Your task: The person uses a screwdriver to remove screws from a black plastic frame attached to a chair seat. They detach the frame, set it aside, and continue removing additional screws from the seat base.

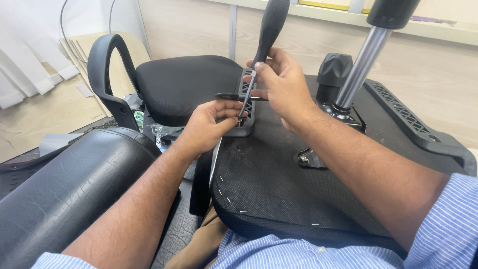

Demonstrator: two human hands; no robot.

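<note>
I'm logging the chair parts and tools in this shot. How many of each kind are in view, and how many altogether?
Black-handled screwdriver, gripped by the right hand: 1
Black plastic armrest brackets on the upturned seat, one steadied by the left hand: 2
Chrome gas-lift cylinder: 1
Black round adjustment knob: 1
Black fabric seat cushions: 2
Total: 7

Office: swivel chairs point(184, 84), window blinds point(27, 74)

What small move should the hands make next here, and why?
Probably turn the screwdriver: the right hand holds its shaft upright with the tip at a screw in the armrest bracket, which the left hand steadies against the upturned seat.
</note>
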